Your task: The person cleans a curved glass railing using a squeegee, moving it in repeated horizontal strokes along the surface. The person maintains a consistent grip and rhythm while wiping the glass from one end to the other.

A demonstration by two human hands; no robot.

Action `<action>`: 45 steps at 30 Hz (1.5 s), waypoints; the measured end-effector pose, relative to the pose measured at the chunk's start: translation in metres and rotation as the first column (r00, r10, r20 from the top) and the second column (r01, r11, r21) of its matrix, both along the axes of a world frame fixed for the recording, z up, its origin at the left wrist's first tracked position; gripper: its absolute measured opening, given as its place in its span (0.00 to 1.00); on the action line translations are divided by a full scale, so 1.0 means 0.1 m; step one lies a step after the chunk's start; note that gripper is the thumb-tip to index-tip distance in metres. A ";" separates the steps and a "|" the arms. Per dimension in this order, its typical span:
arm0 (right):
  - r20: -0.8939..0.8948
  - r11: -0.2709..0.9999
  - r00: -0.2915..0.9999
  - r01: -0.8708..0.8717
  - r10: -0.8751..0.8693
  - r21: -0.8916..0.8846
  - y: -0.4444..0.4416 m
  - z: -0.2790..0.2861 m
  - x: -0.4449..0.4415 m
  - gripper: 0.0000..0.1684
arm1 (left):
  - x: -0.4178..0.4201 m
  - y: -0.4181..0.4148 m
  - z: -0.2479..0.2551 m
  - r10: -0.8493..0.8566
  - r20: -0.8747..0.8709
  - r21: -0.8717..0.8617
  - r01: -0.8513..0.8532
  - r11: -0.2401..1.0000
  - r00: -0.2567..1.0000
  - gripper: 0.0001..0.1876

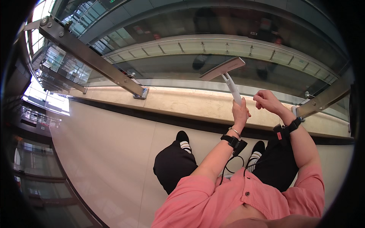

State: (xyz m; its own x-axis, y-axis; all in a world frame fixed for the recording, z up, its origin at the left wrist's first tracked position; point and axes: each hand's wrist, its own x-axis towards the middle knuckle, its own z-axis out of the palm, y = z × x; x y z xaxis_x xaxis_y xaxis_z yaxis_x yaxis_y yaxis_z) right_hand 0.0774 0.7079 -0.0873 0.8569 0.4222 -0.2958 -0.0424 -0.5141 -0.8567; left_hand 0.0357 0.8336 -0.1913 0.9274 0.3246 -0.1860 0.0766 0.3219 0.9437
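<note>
My left hand [240,112] is closed around the white handle of a window squeegee [225,68]. The squeegee points away from me, its wide pinkish-grey head tilted in front of a glass balustrade panel [171,67]. Whether the blade touches the glass I cannot tell. To the right of the handle, my right hand [265,101] is raised with its fingers curled in, near the glass and above the stone ledge; nothing shows in it. Both wrists wear black straps with small devices, and thin black cables hang between them.
A beige stone ledge [176,103] with a dark base strip runs along the foot of the glass. Metal posts [94,59] stand to the left and right [319,102]. Pale floor tiles [114,136] lie under my feet. Beyond the glass is another railing [211,45].
</note>
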 end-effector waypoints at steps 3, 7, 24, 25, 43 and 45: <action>-0.008 1.000 1.000 0.007 -0.007 -0.010 -0.04 -0.01 0.00 0.17 | 0.15 0.18 -0.06 0.095 -0.072 0.046 -0.092 0.995 0.993 0.16; -0.020 1.000 1.000 0.015 -0.016 -0.026 -0.07 0.04 -0.03 0.17 | 0.45 1.02 0.07 0.242 0.059 0.093 -0.246 0.965 0.969 0.17; -0.047 0.946 0.974 -0.225 0.220 -0.234 0.08 -0.43 -0.13 0.29 | 0.06 0.05 -0.25 -0.101 -0.115 0.151 0.118 0.982 0.988 0.23; -0.050 0.942 0.968 -0.250 0.245 -0.224 0.14 -0.44 -0.16 0.28 | 0.07 0.07 -0.26 -0.085 -0.131 0.210 0.111 0.971 0.988 0.24; 0.423 0.870 0.892 0.077 0.158 -0.487 1.74 -0.59 -0.08 0.22 | 0.10 1.37 -0.55 0.062 -0.176 -0.408 -0.131 0.904 0.982 0.28; 0.408 0.857 0.892 0.049 0.193 -0.512 1.98 -0.44 0.01 0.22 | 0.03 1.55 -0.62 0.112 -0.239 -0.387 -0.201 0.900 0.964 0.27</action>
